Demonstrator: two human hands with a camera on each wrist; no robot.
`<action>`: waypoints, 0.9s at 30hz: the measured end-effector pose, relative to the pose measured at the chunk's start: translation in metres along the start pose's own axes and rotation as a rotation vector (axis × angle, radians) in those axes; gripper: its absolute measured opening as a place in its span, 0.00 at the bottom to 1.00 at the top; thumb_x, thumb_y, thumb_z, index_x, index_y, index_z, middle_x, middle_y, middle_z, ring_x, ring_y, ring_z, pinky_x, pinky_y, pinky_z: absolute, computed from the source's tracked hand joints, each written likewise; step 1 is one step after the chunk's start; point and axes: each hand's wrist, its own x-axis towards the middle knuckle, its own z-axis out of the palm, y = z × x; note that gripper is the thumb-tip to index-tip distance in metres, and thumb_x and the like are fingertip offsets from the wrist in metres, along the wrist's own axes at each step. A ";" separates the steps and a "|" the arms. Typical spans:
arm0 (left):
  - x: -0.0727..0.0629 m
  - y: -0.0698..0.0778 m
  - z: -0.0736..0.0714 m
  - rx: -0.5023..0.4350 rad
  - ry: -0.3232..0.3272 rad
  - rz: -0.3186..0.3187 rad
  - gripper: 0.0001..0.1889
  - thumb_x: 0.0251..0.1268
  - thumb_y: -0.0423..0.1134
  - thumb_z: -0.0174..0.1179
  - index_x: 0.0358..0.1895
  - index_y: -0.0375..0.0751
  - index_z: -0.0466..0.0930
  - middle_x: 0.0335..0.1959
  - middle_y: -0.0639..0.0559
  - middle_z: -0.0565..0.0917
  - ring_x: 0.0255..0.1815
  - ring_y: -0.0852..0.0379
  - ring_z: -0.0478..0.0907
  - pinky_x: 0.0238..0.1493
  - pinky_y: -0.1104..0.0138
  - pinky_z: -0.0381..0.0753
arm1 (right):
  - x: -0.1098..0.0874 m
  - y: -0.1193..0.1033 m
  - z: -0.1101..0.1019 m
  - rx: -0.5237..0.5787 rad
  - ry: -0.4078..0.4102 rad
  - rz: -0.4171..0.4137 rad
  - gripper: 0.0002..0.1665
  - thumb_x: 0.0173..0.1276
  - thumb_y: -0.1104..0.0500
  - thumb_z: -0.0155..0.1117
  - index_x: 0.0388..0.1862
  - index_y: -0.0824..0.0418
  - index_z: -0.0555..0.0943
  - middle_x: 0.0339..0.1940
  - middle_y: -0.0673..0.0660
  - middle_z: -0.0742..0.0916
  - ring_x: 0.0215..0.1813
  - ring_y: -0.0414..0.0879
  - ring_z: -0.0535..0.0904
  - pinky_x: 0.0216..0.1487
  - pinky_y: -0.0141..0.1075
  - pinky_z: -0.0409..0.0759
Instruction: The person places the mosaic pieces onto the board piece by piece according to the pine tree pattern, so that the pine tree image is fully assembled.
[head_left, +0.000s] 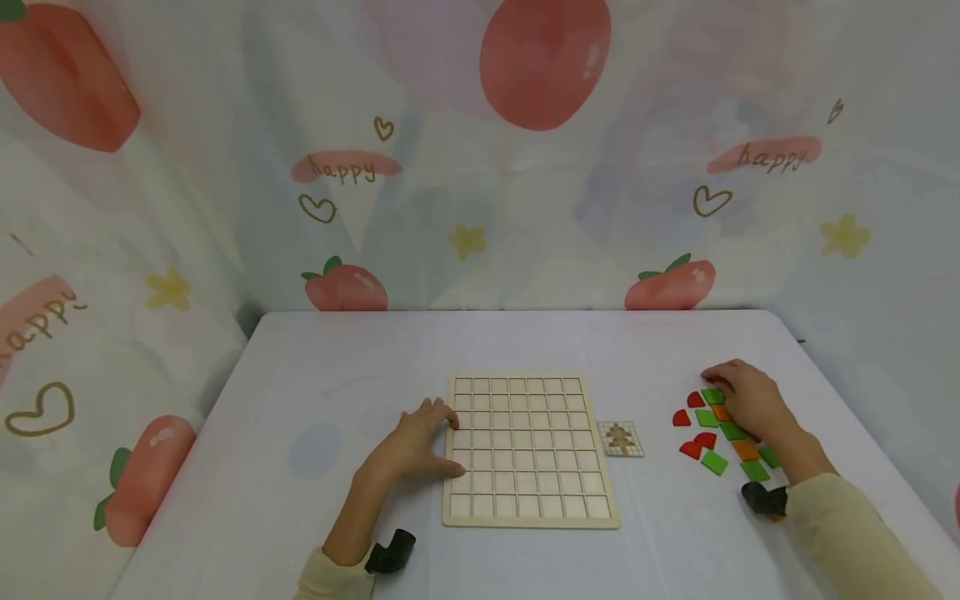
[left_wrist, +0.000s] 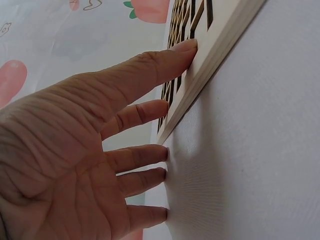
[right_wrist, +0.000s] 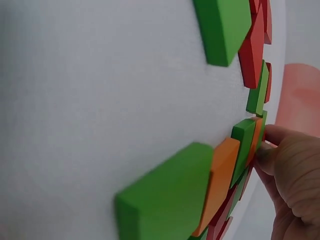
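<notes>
My left hand (head_left: 416, 442) is at the left edge of a pale wooden grid board (head_left: 528, 450), its fingers spread. In the left wrist view its thumb (left_wrist: 180, 52) rests on the board's rim, one finger reaches the edge and the others hang beside it. My right hand (head_left: 750, 400) is over the far end of a loose group of flat coloured pieces. In the right wrist view its thumb and forefinger nearly meet beside a green piece (right_wrist: 243, 145) and an orange piece (right_wrist: 220, 175). I cannot tell whether they pinch a piece; a reddish spot shows at the fingertips.
A small pattern card (head_left: 621, 439) with a tree-like picture lies right of the board. Red rounded pieces (head_left: 681, 417), green pieces (head_left: 714, 462) and orange pieces (head_left: 746, 450) spread below the right forearm. Patterned cloth walls (head_left: 487, 192) rise behind and left of the white table (head_left: 337, 358).
</notes>
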 end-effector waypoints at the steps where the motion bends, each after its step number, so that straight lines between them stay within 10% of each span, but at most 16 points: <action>1: 0.000 0.000 0.000 -0.001 -0.002 -0.001 0.29 0.47 0.41 0.83 0.51 0.43 0.77 0.75 0.27 0.64 0.80 0.30 0.53 0.75 0.32 0.49 | -0.001 0.000 0.001 0.000 0.005 0.001 0.15 0.73 0.73 0.58 0.56 0.75 0.79 0.53 0.75 0.79 0.52 0.70 0.74 0.58 0.67 0.75; 27: 0.011 0.010 -0.002 0.126 0.022 -0.048 0.38 0.37 0.48 0.87 0.54 0.42 0.77 0.52 0.44 0.76 0.57 0.42 0.71 0.65 0.40 0.72 | -0.004 -0.094 0.021 0.111 0.233 -0.293 0.17 0.66 0.77 0.65 0.53 0.70 0.83 0.48 0.67 0.86 0.52 0.63 0.82 0.51 0.59 0.82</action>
